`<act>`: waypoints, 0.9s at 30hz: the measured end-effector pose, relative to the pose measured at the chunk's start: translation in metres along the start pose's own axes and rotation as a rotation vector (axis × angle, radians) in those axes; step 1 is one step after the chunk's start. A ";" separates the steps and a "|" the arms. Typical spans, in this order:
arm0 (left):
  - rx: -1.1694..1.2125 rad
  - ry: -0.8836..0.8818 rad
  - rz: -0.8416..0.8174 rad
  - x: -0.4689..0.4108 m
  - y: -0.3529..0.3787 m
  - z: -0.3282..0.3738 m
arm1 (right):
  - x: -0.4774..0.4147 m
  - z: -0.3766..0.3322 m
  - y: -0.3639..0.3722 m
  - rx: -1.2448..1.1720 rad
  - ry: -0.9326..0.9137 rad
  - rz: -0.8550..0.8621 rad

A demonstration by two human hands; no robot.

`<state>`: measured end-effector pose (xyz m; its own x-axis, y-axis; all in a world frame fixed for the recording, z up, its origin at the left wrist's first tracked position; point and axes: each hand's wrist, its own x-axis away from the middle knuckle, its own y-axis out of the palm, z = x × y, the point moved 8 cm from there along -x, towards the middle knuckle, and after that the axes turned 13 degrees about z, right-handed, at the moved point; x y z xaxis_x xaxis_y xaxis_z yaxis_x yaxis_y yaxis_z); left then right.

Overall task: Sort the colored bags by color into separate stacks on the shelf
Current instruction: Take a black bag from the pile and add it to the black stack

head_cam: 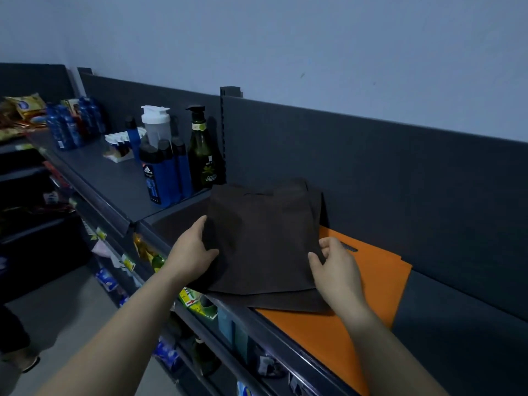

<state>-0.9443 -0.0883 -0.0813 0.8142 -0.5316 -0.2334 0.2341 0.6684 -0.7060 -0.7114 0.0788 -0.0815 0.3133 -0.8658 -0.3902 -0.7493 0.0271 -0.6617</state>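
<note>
At about ten o'clock in the head view, a cluster of small blue plastic bottles (67, 125) stands on the dark grey metal shelf (114, 181), with yellow snack packets (27, 105) behind them at the far left edge. Toward eleven o'clock stand a white-lidded clear plastic shaker (156, 124), a row of tall blue shower-gel bottles (160, 172) and a dark green pump bottle (203, 150), the last just beside the upright of the shelf's back panel.

The left hand (192, 251), at about seven o'clock of the centre, pinches the left edge of a dark brown fabric bag (263, 238), thumb on top and the other fingers tucked beneath the cloth. The bag is lifted at that side and hangs slightly over the shelf's front lip. Under it lies a second dark brown bag (291, 302), only its lower edge showing, so the two make one brown stack.

The right hand (335, 270), at about five o'clock, grips the brown bag's right edge, thumb and fingertips closed on the fabric.

Beneath and to the right, toward four o'clock, flat orange fabric bags (368, 284) lie on the shelf, partly covered by the brown ones; a cut-out handle slot shows just beside the right hand's knuckles.
</note>
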 end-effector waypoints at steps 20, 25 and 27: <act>-0.009 0.221 -0.242 -0.155 0.006 -0.072 | 0.008 -0.075 0.108 0.079 0.213 0.046; -0.083 0.286 -0.291 -0.177 0.014 -0.086 | 0.019 -0.091 0.123 0.183 0.217 0.080; -0.111 0.308 -0.296 -0.182 0.017 -0.090 | 0.020 -0.096 0.128 0.243 0.218 0.094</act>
<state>-1.1364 -0.0272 -0.1109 0.5207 -0.8330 -0.1871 0.3610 0.4134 -0.8359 -0.8570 0.0174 -0.1122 0.0977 -0.9398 -0.3275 -0.5997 0.2070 -0.7730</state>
